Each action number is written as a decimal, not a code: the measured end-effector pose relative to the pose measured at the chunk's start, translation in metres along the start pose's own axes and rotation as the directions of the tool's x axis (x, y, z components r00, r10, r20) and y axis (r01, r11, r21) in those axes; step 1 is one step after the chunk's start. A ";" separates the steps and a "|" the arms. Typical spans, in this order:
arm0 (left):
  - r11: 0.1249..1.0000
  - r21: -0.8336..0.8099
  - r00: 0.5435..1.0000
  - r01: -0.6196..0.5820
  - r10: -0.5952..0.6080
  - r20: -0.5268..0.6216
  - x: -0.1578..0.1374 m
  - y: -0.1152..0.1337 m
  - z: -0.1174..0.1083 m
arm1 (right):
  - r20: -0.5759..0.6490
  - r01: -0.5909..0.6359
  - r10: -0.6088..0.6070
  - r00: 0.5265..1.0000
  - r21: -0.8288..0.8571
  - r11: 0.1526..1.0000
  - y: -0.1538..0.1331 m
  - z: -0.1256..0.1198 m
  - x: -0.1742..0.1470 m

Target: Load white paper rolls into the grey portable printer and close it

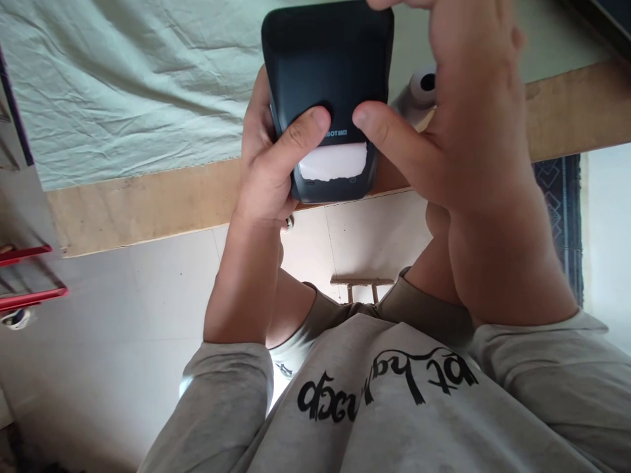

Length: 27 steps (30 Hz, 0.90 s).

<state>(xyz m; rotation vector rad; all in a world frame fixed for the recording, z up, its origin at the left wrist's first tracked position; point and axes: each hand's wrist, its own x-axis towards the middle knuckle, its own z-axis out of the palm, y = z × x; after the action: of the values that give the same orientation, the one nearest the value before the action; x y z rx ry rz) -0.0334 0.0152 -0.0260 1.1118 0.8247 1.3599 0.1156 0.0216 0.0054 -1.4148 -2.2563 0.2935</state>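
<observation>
A black portable thermal printer (330, 72) is held up in front of me, above the front edge of the cloth-covered surface. A torn strip of white paper (332, 163) sticks out of its slot near the lower end. My left hand (271, 154) grips its left side, thumb on the front face and fingers wrapped behind. My right hand (424, 141) holds the other side. Its thumb presses the front near the lettering, and a fingertip touches the top right corner. Just behind the right hand lies a white paper roll (422, 87) with a dark core, partly hidden.
Pale green cloth (148, 85) covers the surface, which has a wooden front edge (148, 210). Red-edged racks (34, 299) stand at the left. A dark object (606, 26) sits at the upper right. My knees are under the edge, over a tiled floor (142, 295).
</observation>
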 end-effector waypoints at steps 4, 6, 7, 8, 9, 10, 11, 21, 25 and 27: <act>0.977 -0.202 0.996 0.075 -0.065 0.053 0.000 0.016 0.005 | -0.011 -0.016 0.016 1.000 0.004 1.000 -0.001 0.000 0.000; 0.943 -0.324 0.995 0.073 -0.049 0.081 0.001 0.022 0.005 | -0.035 -0.015 0.016 0.999 0.011 1.000 -0.001 0.002 -0.001; 0.932 -0.352 0.994 0.087 -0.060 0.086 0.001 0.023 0.005 | -0.041 -0.020 0.021 0.999 0.011 1.000 -0.001 0.003 -0.001; 0.928 -0.357 0.993 0.105 -0.080 0.085 0.002 0.023 0.004 | -0.042 -0.023 0.023 0.999 0.012 1.000 -0.001 0.004 -0.001; 0.932 -0.342 0.992 0.118 -0.097 0.076 0.002 0.022 0.003 | -0.038 -0.022 0.022 0.999 0.007 1.000 0.000 0.004 -0.002; 0.941 -0.314 0.992 0.127 -0.113 0.063 0.002 0.021 0.003 | -0.034 -0.021 0.021 0.999 -0.004 1.000 0.000 0.004 -0.002; 0.950 -0.280 0.990 0.138 -0.129 0.050 0.002 0.019 0.002 | -0.024 -0.020 0.020 1.000 -0.023 1.000 0.001 0.004 -0.002; 0.964 -0.253 0.990 0.076 -0.103 -0.098 0.005 0.009 -0.004 | 0.064 0.057 -0.055 0.996 -0.023 0.998 0.008 -0.001 0.001; 0.947 -0.279 0.976 0.157 -0.192 -0.103 0.001 0.006 -0.011 | 0.068 -0.010 0.006 0.998 0.055 0.998 0.008 0.000 0.001; 0.938 -0.288 0.954 0.194 -0.249 -0.170 0.000 0.008 -0.013 | 0.067 0.004 -0.010 0.998 0.080 0.997 0.009 0.000 0.001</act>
<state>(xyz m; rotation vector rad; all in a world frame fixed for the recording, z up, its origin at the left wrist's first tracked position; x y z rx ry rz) -0.0480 0.0156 -0.0228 0.6545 0.8561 1.3601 0.1221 0.0263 0.0023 -1.3750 -2.2758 0.4304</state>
